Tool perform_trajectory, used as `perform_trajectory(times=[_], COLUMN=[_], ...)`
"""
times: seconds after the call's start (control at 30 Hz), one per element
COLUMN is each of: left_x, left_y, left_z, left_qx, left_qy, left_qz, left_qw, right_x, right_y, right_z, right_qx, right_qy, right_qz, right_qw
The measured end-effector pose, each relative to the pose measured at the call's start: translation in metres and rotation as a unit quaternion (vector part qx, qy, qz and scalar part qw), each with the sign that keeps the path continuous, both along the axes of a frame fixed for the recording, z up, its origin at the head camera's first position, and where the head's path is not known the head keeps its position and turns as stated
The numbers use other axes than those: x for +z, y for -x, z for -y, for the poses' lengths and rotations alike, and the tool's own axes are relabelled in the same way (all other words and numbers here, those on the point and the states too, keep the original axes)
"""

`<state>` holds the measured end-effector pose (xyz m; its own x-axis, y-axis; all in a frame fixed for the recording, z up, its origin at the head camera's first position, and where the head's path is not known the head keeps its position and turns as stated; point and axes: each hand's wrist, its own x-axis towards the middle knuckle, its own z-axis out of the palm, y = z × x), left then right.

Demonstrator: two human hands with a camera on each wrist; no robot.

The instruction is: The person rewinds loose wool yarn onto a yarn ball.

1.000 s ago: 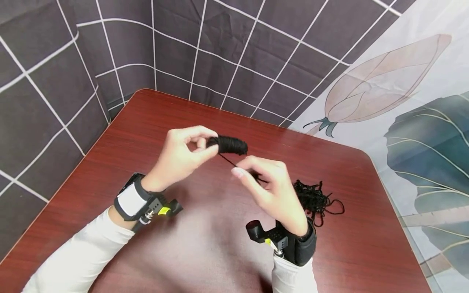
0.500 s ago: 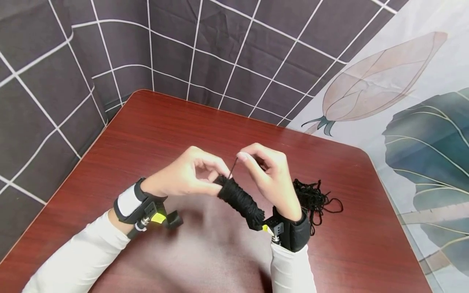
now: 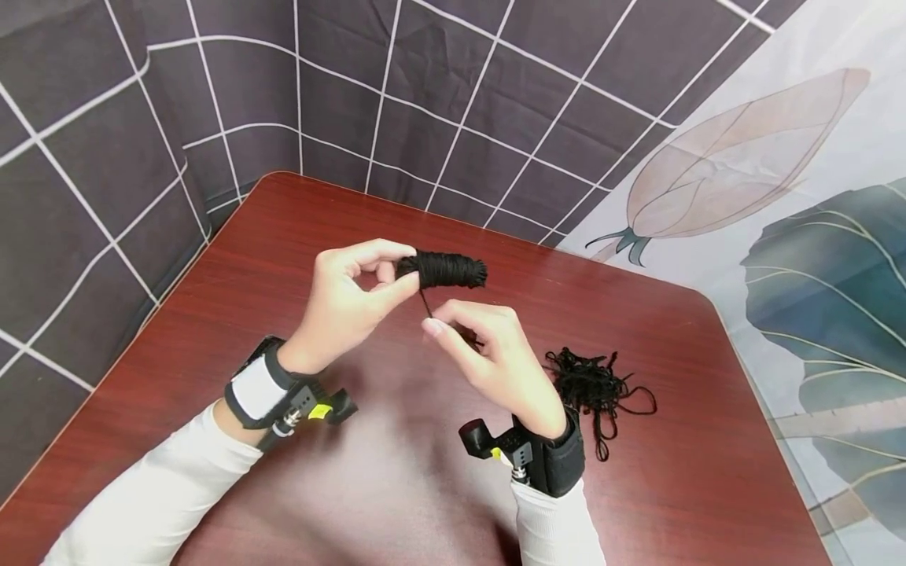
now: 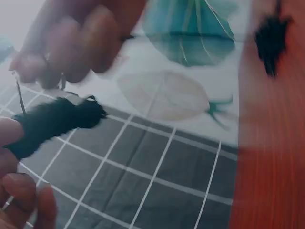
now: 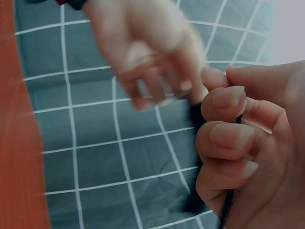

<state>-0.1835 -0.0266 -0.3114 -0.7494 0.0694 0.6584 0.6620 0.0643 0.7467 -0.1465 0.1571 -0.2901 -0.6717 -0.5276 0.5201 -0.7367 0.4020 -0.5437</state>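
Observation:
A wound bundle of black cord (image 3: 453,270) is held up above the table, lying nearly level in the head view. My left hand (image 3: 354,291) pinches its left end between thumb and fingers. From that end a short strand runs down to my right hand (image 3: 495,358), which pinches the cord between thumb and forefinger. In the right wrist view the strand (image 5: 228,210) passes through the curled fingers of the right hand. The left wrist view shows the bundle (image 4: 57,119) blurred, below the right hand's fingers. A loose pile of black cord (image 3: 591,381) lies on the table by the right wrist.
The reddish-brown wooden table (image 3: 679,472) has rounded far corners. Behind and left of it hangs a dark cloth with a white grid (image 3: 439,102). A pale cloth with leaf prints (image 3: 743,173) hangs along the right side.
The bundle tipped down to the right half a second ago and is level and higher again now. My right hand circled from below it to above and back below, now further left.

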Motion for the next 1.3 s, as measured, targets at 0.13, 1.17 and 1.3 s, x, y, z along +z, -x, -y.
perform_trajectory(times=[0.13, 1.17, 1.3], left_x=[-0.003, 0.003, -0.001], left_y=[0.004, -0.002, 0.003], left_z=[0.0, 0.0, 0.001], left_qx=[-0.037, -0.038, -0.001], left_qy=[0.085, -0.095, 0.01], left_qz=[0.015, 0.044, 0.019], left_qw=[0.9956, 0.9938, 0.9998], right_x=[0.009, 0.004, 0.012], right_y=[-0.005, -0.003, -0.008], right_z=[-0.009, -0.007, -0.015], right_qx=[-0.024, 0.012, -0.004], right_qy=[0.031, -0.01, 0.016], right_qz=[-0.024, 0.01, -0.005], right_qw=[0.999, 1.0, 1.0])
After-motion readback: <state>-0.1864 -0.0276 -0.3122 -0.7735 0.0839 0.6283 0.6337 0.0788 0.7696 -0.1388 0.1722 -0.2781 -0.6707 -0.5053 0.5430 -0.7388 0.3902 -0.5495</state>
